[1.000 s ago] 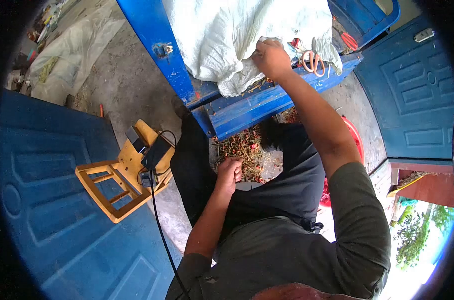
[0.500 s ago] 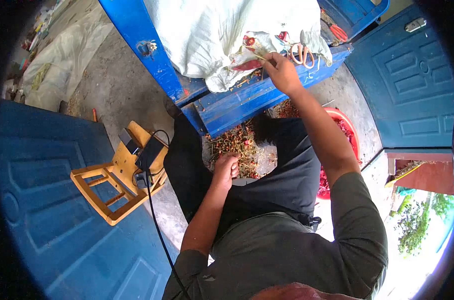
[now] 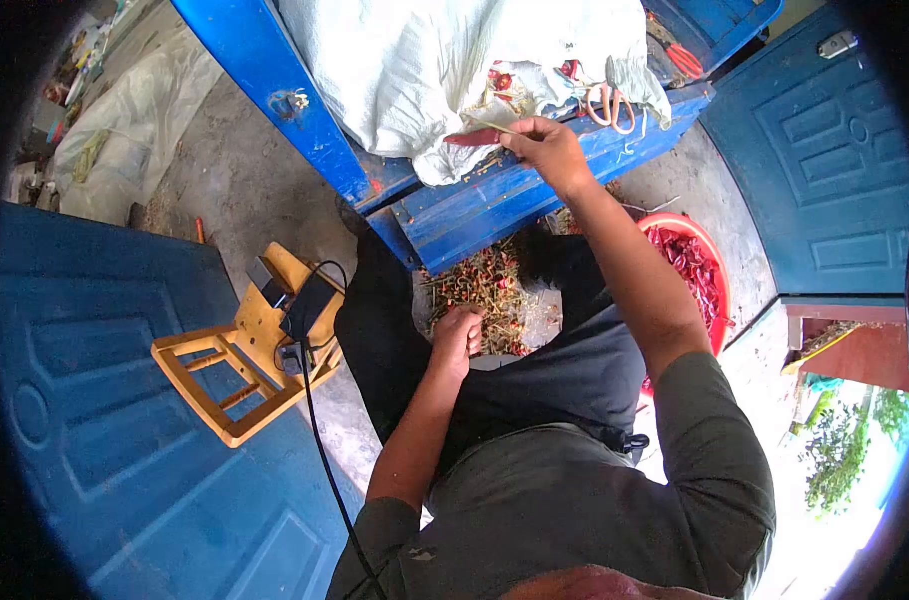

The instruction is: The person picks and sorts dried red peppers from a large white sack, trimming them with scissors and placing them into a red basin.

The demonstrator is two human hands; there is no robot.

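Note:
My right hand (image 3: 549,152) pinches a dried red chili pepper (image 3: 472,138) by its pale stem, at the lower edge of a white woven sack (image 3: 389,95). The pod points left, away from my fingers. Just right of the hand, scissors with pink handles (image 3: 610,108) lie on the sack's edge. A few more red chilies (image 3: 499,80) show on the sack. Closed in a fist, my left hand (image 3: 457,335) rests between my legs, above cut stems and chili bits (image 3: 479,285); its inside is hidden.
The sack lies on a blue wooden bench (image 3: 494,205), where red-handled scissors (image 3: 684,60) sit at the back right. A red basin (image 3: 722,265) of dried chilies stands right of my leg. On the left, a wooden chair (image 3: 229,385) carries a black device (image 3: 309,300) with a cable.
My right hand has drawn slightly left and down, and the chili pepper now shows at the sack's lower edge. The left fist stays put. The view has shifted a little.

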